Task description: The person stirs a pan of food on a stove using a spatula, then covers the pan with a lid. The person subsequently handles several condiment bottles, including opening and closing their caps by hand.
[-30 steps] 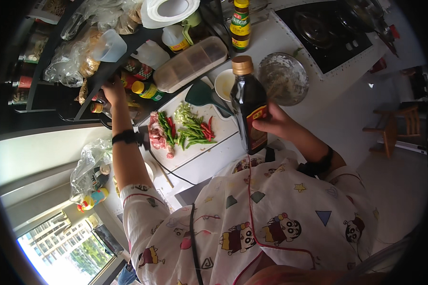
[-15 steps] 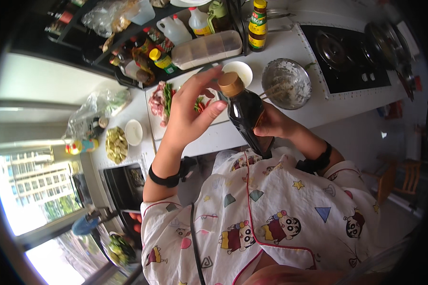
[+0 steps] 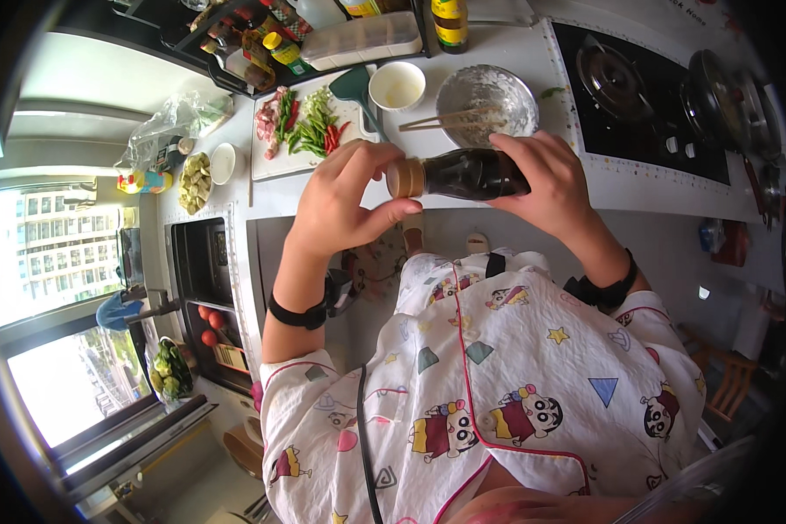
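A bottle of dark sauce point(image 3: 472, 174) with a brown cap point(image 3: 406, 178) lies tilted on its side in the air, just in front of the counter's edge. My right hand point(image 3: 550, 179) grips its base end. Around the cap my left hand point(image 3: 345, 192) is curved, thumb and fingers apart; whether they touch it is hard to tell. Beyond the bottle stands a steel bowl point(image 3: 520, 96) coated with white paste, chopsticks point(image 3: 445, 119) resting across it. Beside that sits a white bowl point(image 3: 397, 86). To the left, a white cutting board point(image 3: 301, 162) carries raw meat point(image 3: 269, 131), chopped greens point(image 3: 316, 118) and red chilies point(image 3: 334, 138).
A dark green spatula point(image 3: 351, 86) lies at the board's edge. The black gas stove point(image 3: 637, 122) is at the right. A rack of bottles and a clear container point(image 3: 358, 44) line the back. A white cup point(image 3: 224, 163) and pale chopped pieces point(image 3: 194, 183) stand left.
The bottle has swung from steeply tilted to nearly level, cap to the left. My right hand has risen rightward with it. The view has shifted, showing more of the counter's front.
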Available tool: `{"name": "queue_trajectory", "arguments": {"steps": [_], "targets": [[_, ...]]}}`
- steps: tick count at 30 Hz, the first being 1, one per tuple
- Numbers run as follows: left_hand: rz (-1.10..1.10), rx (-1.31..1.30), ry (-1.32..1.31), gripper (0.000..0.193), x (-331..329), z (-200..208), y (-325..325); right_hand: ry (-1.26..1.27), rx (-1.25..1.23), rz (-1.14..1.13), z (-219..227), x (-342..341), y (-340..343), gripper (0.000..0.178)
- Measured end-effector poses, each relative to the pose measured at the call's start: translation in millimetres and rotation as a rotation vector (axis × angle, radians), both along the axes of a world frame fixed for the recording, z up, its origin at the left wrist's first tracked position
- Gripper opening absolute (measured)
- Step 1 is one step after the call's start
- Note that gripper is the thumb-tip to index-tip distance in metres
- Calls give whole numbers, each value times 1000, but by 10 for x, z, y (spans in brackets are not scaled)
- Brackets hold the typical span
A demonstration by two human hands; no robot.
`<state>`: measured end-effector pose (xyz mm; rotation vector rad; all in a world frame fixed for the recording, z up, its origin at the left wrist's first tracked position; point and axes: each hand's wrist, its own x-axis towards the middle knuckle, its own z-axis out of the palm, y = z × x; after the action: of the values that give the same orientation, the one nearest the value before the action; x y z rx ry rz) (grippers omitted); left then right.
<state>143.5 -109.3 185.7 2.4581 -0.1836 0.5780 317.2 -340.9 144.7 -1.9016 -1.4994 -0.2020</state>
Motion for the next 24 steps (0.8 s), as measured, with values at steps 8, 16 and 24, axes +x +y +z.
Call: {"name": "queue_trajectory", "arguments": {"steps": [8, 16, 24], "targets": [[58, -491, -196, 60, -29, -213, -876, -15, 235, 64, -246, 201, -355, 65], [-135, 393, -77, 48, 13, 486, -673, 895, -386, 808, -129, 98, -184, 56], [408, 35, 180, 39, -467, 171, -559, 798, -346, 671, -220, -327, 158, 56]]}}
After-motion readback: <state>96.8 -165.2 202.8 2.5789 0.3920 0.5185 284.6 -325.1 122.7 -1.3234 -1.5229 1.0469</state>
